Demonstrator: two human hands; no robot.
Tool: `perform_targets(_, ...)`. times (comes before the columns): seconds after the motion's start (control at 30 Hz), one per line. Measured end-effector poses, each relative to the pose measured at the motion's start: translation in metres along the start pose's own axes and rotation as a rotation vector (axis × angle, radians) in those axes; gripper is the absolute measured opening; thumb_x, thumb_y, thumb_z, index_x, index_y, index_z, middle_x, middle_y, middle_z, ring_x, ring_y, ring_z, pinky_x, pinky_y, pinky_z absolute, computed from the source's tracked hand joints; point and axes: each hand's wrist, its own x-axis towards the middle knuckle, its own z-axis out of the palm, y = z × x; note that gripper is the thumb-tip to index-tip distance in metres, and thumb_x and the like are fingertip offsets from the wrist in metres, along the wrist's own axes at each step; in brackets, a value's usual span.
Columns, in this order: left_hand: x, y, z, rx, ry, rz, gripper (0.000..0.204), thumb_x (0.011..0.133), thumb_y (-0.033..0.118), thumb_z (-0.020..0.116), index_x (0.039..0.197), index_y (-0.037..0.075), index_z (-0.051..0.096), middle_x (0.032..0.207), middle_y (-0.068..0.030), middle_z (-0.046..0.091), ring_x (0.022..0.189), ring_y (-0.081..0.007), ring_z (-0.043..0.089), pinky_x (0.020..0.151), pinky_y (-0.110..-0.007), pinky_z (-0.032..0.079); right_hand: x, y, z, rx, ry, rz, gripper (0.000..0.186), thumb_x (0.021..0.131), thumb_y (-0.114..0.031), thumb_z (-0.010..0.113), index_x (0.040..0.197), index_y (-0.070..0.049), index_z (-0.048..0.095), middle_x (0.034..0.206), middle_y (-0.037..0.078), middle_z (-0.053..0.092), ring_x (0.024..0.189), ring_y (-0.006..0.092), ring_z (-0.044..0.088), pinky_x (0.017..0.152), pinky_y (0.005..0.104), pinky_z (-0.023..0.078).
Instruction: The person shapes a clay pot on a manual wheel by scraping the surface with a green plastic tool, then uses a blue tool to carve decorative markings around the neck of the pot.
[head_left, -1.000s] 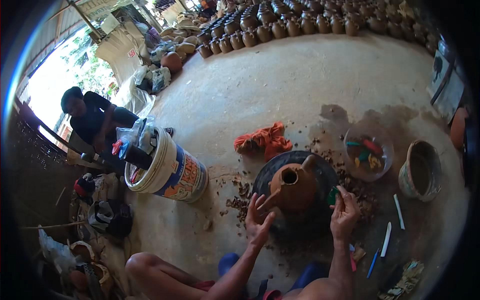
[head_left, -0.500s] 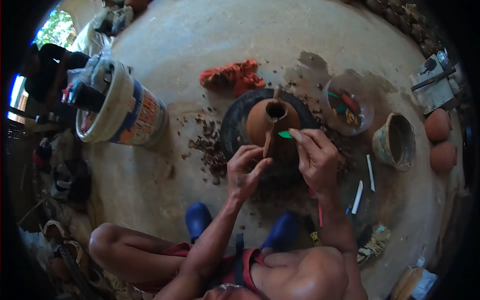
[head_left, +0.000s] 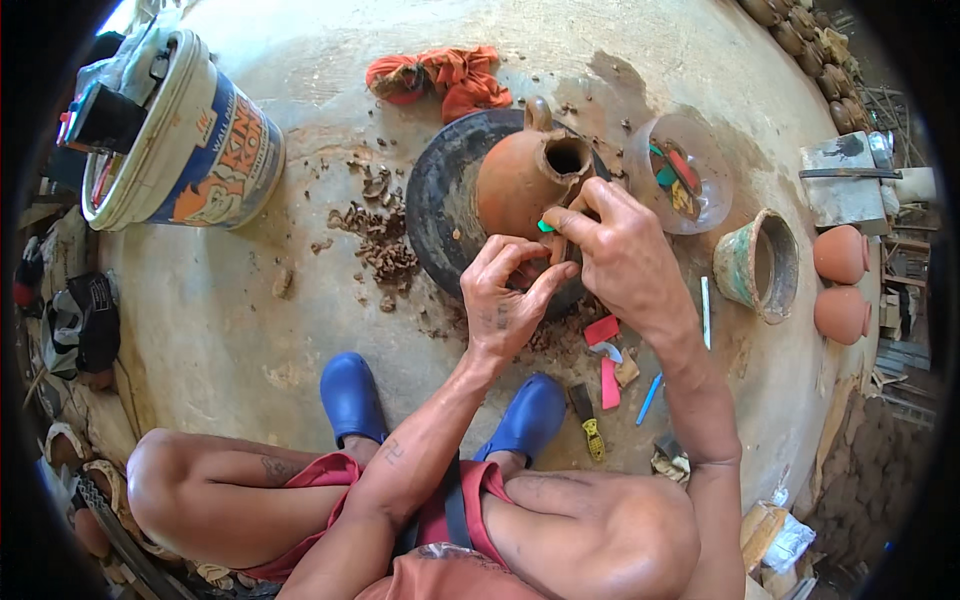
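Note:
A brown clay pot (head_left: 507,185) with a round body, an open mouth and a small looped lug (head_left: 538,113) on its far side rests on a dark round disc (head_left: 432,200). My left hand (head_left: 505,300) is closed around the spout-like piece (head_left: 558,252) on the pot's near side, thumb and fingers pinching it. Between the thumb and fingers of my right hand (head_left: 630,250) is a small green scraper (head_left: 546,226), held against or very near that piece by the neck. My fingers hide much of the contact.
Clay shavings (head_left: 385,240) litter the floor around the disc. Left stands a white bucket (head_left: 235,150); an orange cloth (head_left: 465,80) lies beyond. On the right are a clear tub (head_left: 715,200), a greenish pot (head_left: 740,265) and two small clay pots (head_left: 842,315). A yellow-handled tool (head_left: 594,440) lies nearby.
My view has shifted and brightened. The pot's mouth now leans to the right. My right hand has brought the green scraper in close to the piece that my left hand holds.

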Motion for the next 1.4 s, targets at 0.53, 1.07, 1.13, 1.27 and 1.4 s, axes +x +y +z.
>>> perform_targets(0.53,-0.002,-0.004,0.019,0.031,0.084,0.016,0.035,0.076,0.015,0.097,0.100,0.003,0.074,0.091,-0.0043,0.069,0.070,-0.0106,0.063,0.062,-0.027,0.053,-0.011,-0.004,-0.018,-0.122,0.079,-0.060,0.027,0.084,-0.007,0.071,0.111,-0.004,0.076,0.094,0.008,0.065,0.093,0.0293,0.067,0.079,0.0410,0.060)
perform_targets(1.07,-0.003,-0.012,0.021,-0.016,0.095,-0.039,0.040,0.072,0.016,0.099,0.093,0.003,0.068,0.085,-0.0038,0.067,0.068,-0.0108,0.066,0.060,-0.027,0.055,-0.046,-0.013,-0.011,-0.114,-0.057,-0.169,0.037,0.080,-0.005,0.070,0.116,0.002,0.073,0.101,0.011,0.064,0.095,0.0293,0.066,0.080,0.0408,0.059)
perform_targets(1.13,-0.002,-0.009,0.021,-0.020,0.071,-0.067,0.041,0.071,0.016,0.099,0.093,0.003,0.068,0.085,-0.0040,0.067,0.068,-0.0108,0.065,0.061,-0.028,0.055,-0.042,-0.012,-0.015,-0.102,-0.063,-0.132,0.038,0.082,-0.005,0.071,0.119,0.001,0.074,0.106,0.011,0.067,0.097,0.0292,0.067,0.082,0.0410,0.060)
perform_targets(1.27,-0.002,-0.006,0.020,0.035,0.067,-0.034,0.046,0.070,0.017,0.101,0.097,0.003,0.068,0.086,-0.0040,0.068,0.071,-0.0111,0.064,0.063,-0.028,0.056,-0.009,0.002,-0.010,-0.136,0.061,-0.103,0.039,0.082,-0.003,0.070,0.121,-0.002,0.074,0.107,0.011,0.066,0.098,0.0323,0.067,0.085,0.0439,0.059)
perform_targets(1.4,0.000,-0.010,0.015,0.080,0.066,0.007,0.051,0.067,0.020,0.103,0.100,0.003,0.067,0.087,-0.0037,0.069,0.072,-0.0109,0.065,0.064,-0.028,0.056,-0.005,0.011,0.000,-0.043,-0.034,-0.101,0.038,0.081,0.000,0.069,0.119,-0.001,0.074,0.103,0.012,0.065,0.097,0.0342,0.067,0.086,0.0452,0.058)
